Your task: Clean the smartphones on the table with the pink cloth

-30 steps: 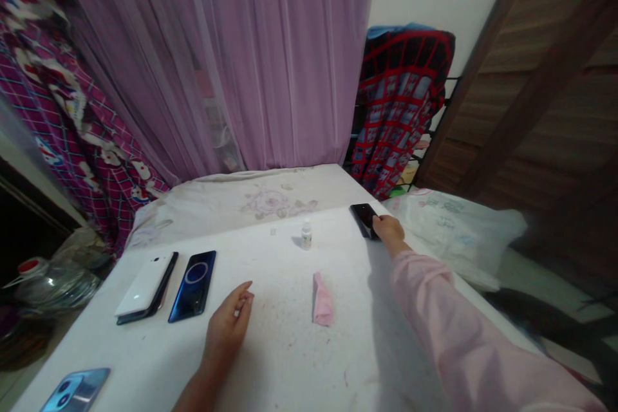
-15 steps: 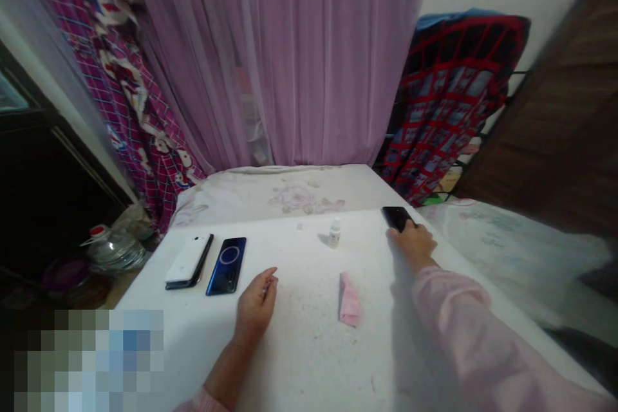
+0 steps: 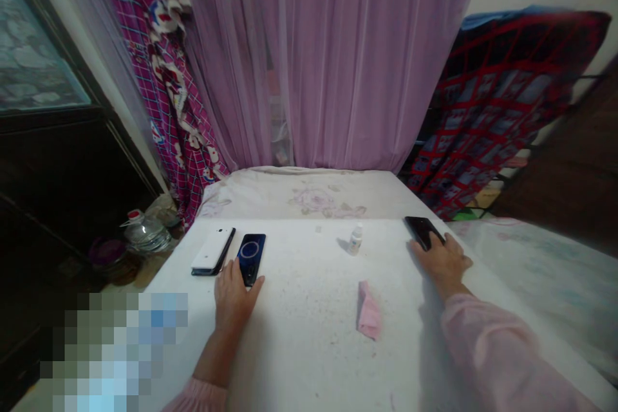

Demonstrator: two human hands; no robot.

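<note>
My left hand (image 3: 232, 295) is at the near end of a blue phone (image 3: 251, 252) that lies flat, back side up, with a pale ring on its back. Its fingers lie along the phone's left edge and the thumb along the right. On the right, my right hand (image 3: 443, 264) grips the near end of a black phone (image 3: 421, 230), thumb and fingers at its sides. Between the hands stand a small white bottle (image 3: 356, 241) and, closer to me, a folded pink cloth (image 3: 369, 315) on the white table cover (image 3: 309, 347).
Beside the blue phone lies a stack of phones, a white one (image 3: 212, 250) on top. A large clear water bottle (image 3: 147, 232) with a red cap stands on the floor at left. Purple curtains (image 3: 338, 64) hang behind the table, and a red patterned cloth (image 3: 487, 109) hangs at right.
My left hand has moved left from the bare cover onto the blue phone, its fingers opening around it. My right hand stays at the black phone. The view has turned slightly left.
</note>
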